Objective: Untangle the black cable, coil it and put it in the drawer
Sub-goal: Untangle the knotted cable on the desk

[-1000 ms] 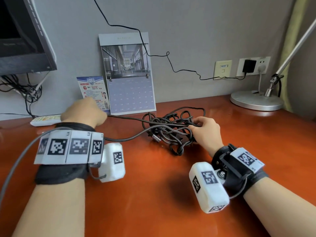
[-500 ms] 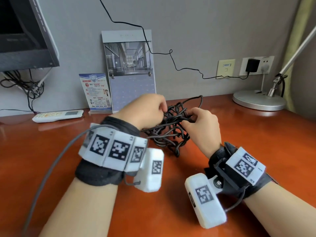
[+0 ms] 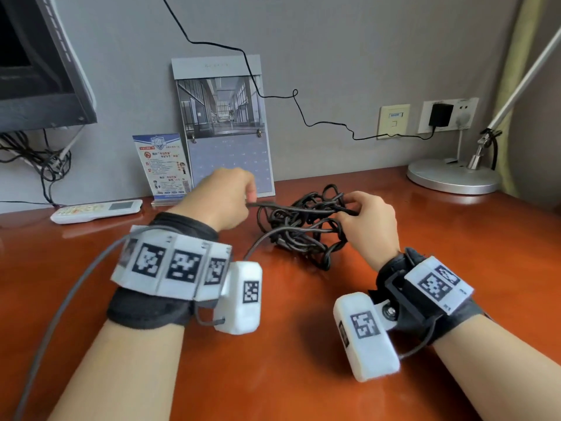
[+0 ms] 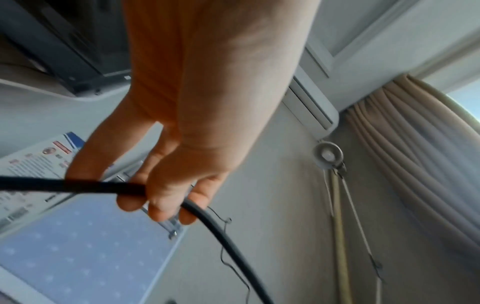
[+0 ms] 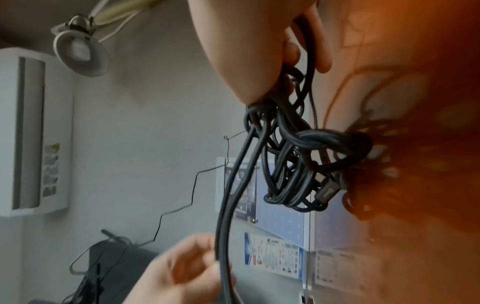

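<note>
Even daylight, blurred wrist views

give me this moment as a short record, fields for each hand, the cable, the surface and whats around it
left hand: left hand pinches one strand of the black cable, drawn out to the left of the tangle
right hand: right hand grips the knotted bundle at its right side
cable state: tangled; a connector shows in the bundle
surface: wooden desk
nearby: calendar, leaflet stand, remote, lamp base
drawer: not in view
</note>
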{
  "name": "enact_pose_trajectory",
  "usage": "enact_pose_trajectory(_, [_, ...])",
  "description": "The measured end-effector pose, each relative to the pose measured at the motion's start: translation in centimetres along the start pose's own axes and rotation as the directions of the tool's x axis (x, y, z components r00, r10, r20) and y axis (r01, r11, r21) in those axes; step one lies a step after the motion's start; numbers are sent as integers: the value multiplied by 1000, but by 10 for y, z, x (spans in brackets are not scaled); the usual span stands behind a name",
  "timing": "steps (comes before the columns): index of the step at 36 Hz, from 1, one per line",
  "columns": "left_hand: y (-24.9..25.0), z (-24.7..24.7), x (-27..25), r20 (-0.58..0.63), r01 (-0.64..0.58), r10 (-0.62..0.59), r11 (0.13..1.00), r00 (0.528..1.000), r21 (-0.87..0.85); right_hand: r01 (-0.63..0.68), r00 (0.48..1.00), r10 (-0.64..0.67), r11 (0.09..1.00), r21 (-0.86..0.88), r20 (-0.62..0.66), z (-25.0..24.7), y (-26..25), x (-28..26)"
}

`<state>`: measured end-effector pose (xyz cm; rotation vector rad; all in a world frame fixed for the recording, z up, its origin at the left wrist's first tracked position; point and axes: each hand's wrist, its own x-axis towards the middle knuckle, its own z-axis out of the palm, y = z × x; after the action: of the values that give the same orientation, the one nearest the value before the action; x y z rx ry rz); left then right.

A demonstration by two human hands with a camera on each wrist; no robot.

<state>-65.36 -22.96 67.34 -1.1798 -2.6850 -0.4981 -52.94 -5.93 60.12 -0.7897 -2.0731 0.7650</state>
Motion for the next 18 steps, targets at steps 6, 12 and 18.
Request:
enact_pose_trajectory(6, [-33, -21, -4, -120, 186, -196, 978, 973, -92, -78, 994, 77, 997, -15, -76, -5, 16, 12])
enact_pose_trajectory(12, [-79, -32, -15, -194, 467, -531, 833, 825, -297, -132, 978, 132, 991, 12, -159, -10, 29, 19])
enact_pose_trajectory(18, [-152, -29, -5, -155, 584, -706, 672, 691, -456, -168, 964, 173, 985, 45, -202, -14, 32, 21])
